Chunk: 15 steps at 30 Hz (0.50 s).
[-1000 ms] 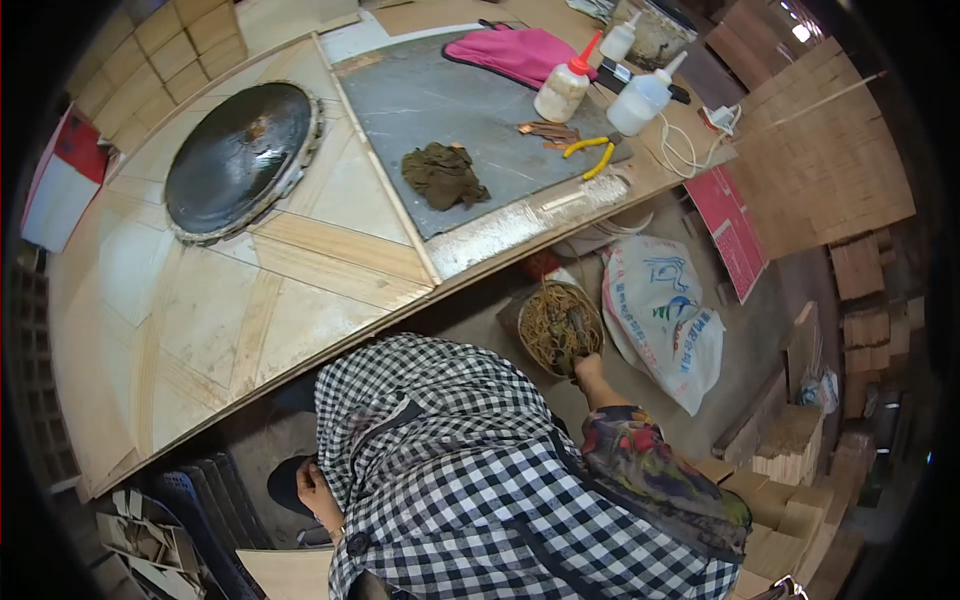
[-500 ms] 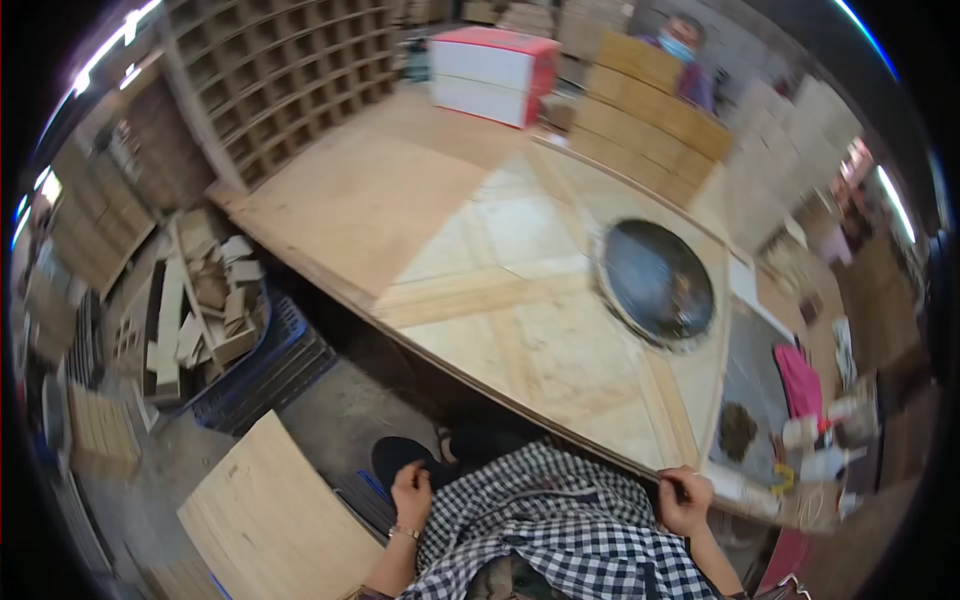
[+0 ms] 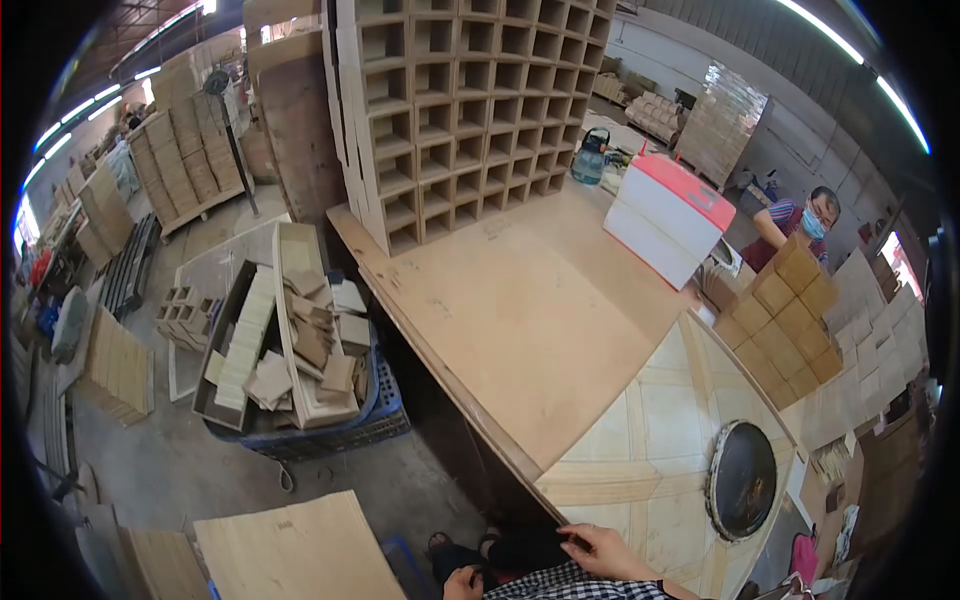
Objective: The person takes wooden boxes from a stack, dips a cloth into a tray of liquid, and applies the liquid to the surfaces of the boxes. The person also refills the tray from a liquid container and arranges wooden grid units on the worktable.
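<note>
One crate of scraps [image 3: 350, 436] stands left. The left hand [image 3: 463, 583] stays curled by the checked garment [image 3: 553, 582]; contents unclear. The right hand [image 3: 608, 553], in the basket a second ago, now bends its fingers at the patterned tabletop's [image 3: 640, 440] near edge, contents unclear; right lies the dark dish [image 3: 743, 480].

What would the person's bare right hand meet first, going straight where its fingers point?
The right hand would probably meet the pale, straight wooden table edge, though depth is unclear: it may pass over.
</note>
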### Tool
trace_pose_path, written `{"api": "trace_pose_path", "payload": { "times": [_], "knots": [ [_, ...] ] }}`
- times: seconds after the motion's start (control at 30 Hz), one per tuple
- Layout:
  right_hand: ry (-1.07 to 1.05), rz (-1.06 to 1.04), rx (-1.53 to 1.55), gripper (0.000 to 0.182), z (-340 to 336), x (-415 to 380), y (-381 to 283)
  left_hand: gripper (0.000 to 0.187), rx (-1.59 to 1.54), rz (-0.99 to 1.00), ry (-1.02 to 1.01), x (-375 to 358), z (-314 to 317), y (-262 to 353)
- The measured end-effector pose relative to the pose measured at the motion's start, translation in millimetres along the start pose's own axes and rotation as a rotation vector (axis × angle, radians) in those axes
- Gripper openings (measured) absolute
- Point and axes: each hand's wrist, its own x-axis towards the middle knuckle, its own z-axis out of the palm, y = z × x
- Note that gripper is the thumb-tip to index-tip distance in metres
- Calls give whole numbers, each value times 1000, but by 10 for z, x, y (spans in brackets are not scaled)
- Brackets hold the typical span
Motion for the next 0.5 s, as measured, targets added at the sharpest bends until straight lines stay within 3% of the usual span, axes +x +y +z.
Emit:
{"api": "trace_pose_path", "payload": {
  "times": [0.13, 0.3, 0.4, 0.5],
  "knots": [
    [-69, 0, -24, 30, -287, 128, -133, 30, 188, -94, 6, 145, -172, 160],
    [-32, 144, -53, 27, -741, 150, -132, 28, 333, -217, 16, 313, -378, 392],
    [90, 280, -34, 28, -971, 87, -13, 28, 409, -176, 80, 493, -613, 651],
    [241, 338, 67, 24, -1174, 20, -14, 26, 316, -36, 136, 930, -983, 1289]
  ]
}}
